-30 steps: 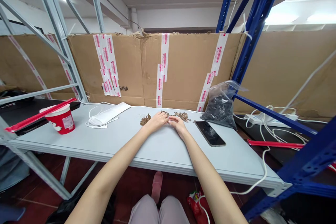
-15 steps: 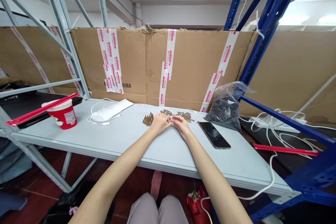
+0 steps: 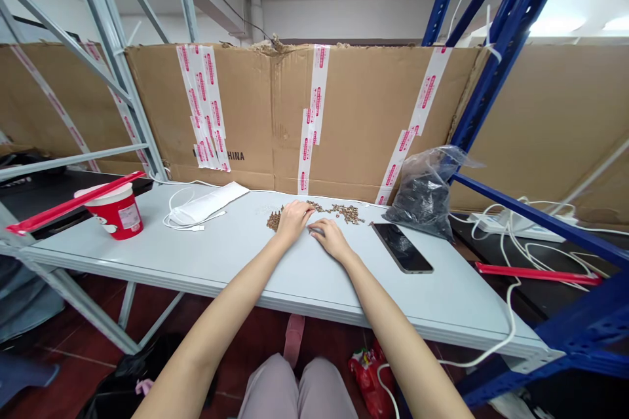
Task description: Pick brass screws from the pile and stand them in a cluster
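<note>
On the grey tabletop (image 3: 221,255), my left hand (image 3: 293,219) reaches over small brass-coloured parts. Its fingers are drawn together at the edge of the middle pile (image 3: 318,207); whatever they pinch is too small to make out. Partly behind that hand stands the left pile (image 3: 273,219) of pointed brass-coloured pieces. Nearer to me, my right hand (image 3: 331,237) rests low over the table, its fingers curled and closed, with a tiny dark spot at the tips. Beyond it lies the right pile (image 3: 348,213) of similar small parts. A gap separates the two hands.
A black phone (image 3: 403,247) lies right of my hands, before a clear bag of dark pieces (image 3: 422,200). Leftward are a white power strip (image 3: 211,205) with cables and a red cup (image 3: 118,213). A cardboard wall (image 3: 246,105) closes the back.
My hands were together at the fingertips and have parted. The left went forward to the middle pile, covering more of the left pile; the right drew back slightly towards me.
</note>
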The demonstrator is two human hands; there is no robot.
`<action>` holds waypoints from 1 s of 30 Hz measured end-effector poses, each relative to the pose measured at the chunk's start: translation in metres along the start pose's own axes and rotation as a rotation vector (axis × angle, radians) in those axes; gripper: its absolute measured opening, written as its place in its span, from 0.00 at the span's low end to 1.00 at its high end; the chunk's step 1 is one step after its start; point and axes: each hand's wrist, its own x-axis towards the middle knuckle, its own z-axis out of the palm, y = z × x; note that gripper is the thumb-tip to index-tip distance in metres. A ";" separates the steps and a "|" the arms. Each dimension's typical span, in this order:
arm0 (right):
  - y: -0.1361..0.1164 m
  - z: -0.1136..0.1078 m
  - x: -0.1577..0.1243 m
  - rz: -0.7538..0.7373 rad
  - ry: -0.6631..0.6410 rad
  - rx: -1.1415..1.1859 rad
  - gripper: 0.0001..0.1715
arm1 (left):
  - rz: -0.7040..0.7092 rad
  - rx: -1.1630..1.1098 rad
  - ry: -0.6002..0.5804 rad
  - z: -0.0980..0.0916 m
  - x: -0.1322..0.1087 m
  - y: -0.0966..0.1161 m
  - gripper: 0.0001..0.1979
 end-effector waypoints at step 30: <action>0.004 -0.007 0.011 0.306 0.081 0.777 0.13 | 0.280 0.265 -0.368 -0.004 -0.004 -0.002 0.09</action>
